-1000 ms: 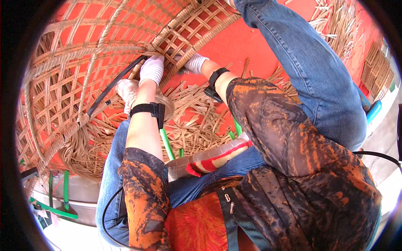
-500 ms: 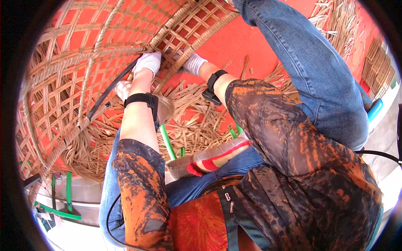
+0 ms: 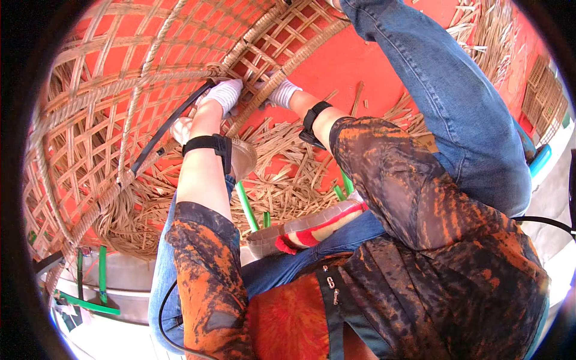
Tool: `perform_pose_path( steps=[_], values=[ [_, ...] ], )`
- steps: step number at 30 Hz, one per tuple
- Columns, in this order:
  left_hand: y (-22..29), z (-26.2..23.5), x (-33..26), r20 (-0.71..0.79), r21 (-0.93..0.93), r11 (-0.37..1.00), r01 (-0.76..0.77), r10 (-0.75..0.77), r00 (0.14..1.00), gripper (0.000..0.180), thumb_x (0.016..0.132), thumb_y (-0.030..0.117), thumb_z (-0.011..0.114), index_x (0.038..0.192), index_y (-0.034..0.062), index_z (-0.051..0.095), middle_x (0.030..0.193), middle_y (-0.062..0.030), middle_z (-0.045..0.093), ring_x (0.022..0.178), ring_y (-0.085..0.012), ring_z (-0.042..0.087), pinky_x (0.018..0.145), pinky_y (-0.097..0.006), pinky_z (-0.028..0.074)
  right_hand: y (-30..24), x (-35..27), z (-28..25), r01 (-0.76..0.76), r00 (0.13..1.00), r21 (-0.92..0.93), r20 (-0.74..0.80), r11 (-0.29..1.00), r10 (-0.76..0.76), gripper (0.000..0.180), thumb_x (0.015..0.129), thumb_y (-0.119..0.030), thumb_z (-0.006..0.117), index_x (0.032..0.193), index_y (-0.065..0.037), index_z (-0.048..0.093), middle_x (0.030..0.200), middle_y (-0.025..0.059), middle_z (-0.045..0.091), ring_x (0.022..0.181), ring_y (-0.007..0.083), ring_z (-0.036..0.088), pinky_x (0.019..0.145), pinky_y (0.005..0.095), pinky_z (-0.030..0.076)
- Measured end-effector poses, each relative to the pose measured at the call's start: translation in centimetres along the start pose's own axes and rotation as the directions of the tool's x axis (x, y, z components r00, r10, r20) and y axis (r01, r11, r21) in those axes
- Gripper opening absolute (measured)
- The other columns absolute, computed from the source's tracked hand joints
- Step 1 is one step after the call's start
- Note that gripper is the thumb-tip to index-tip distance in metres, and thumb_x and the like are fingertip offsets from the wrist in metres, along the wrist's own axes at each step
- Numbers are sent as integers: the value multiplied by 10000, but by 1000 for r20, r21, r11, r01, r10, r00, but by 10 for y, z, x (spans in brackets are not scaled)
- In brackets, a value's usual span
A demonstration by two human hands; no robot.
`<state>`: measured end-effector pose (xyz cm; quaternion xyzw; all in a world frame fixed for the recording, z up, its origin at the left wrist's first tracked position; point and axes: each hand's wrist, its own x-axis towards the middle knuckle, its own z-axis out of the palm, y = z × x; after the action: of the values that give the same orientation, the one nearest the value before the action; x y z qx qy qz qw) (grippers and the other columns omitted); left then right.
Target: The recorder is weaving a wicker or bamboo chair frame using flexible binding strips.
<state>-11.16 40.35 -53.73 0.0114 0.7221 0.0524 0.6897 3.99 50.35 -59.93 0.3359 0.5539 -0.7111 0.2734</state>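
A large woven cane basket (image 3: pixel 135 75) with an open lattice lies tilted on its side at the left and top. My left hand (image 3: pixel 227 96), in a striped grey-white glove, is closed at the basket's bound rim; its fingertips are mostly hidden. A dark flat strip (image 3: pixel 171 123) runs from beside this hand down to the lower rim. My right hand (image 3: pixel 283 94), gloved alike, reaches behind the narrow lattice band (image 3: pixel 282 45). That band covers its fingers. Black straps with small devices circle both my wrists.
Loose cane strips (image 3: pixel 288 174) cover the red floor (image 3: pixel 330 69) below the hands. A green-legged stool with a padded seat (image 3: pixel 324 231) stands beneath me. My raised jeans leg (image 3: pixel 444 102) is at the right. More cane bundles (image 3: pixel 489 39) and a woven panel (image 3: pixel 540 93) lie beyond it.
The whole view has slid slightly, so basket and arms appear farther right. My left hand has shifted a little right along the rim. My right hand stays behind the lattice band.
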Motion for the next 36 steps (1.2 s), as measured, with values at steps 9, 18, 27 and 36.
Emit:
perform_pose_path(
  steps=[9, 18, 27, 36],
  values=[
    [-4, 12, -45, -363, -550, 826, -125, -102, 926, 378, 917, 322, 462, 979, -2, 648, 838, -155, 646, 698, -195, 628, 626, -314, 494, -12, -38, -11, 442, 873, -738, 222, 510, -434, 260, 858, -239, 532, 998, -67, 668, 961, 136, 687, 876, 295, 652, 764, 390, 519],
    [-14, 31, -32, -490, -530, 782, -328, 34, 871, 310, 847, 316, 577, 1018, 89, 701, 862, -70, 701, 710, -193, 654, 745, -310, 497, 0, -82, -19, -48, 945, -854, 129, 518, 301, 313, 841, -220, 512, 1116, -112, 613, 1002, 182, 649, 943, 372, 613, 798, 434, 500],
    [-11, 11, -45, -557, -47, 930, -363, 277, 783, 336, 823, 341, 588, 1053, 115, 683, 1012, -134, 671, 990, -274, 618, 888, -353, 454, 1, -70, -38, -166, 954, -925, -62, 343, 295, 309, 838, -263, 539, 1070, -102, 663, 1071, 130, 659, 988, 327, 625, 815, 410, 507],
    [-14, -39, -194, -669, -438, 724, -533, 133, 731, 295, 873, 172, 597, 1115, 11, 646, 974, -85, 670, 814, -141, 629, 688, -278, 518, -162, -92, -62, -176, 961, -977, -143, 124, 238, 361, 843, -210, 526, 1161, -81, 636, 1256, 115, 584, 1157, 268, 563, 924, 401, 470]
  ],
)
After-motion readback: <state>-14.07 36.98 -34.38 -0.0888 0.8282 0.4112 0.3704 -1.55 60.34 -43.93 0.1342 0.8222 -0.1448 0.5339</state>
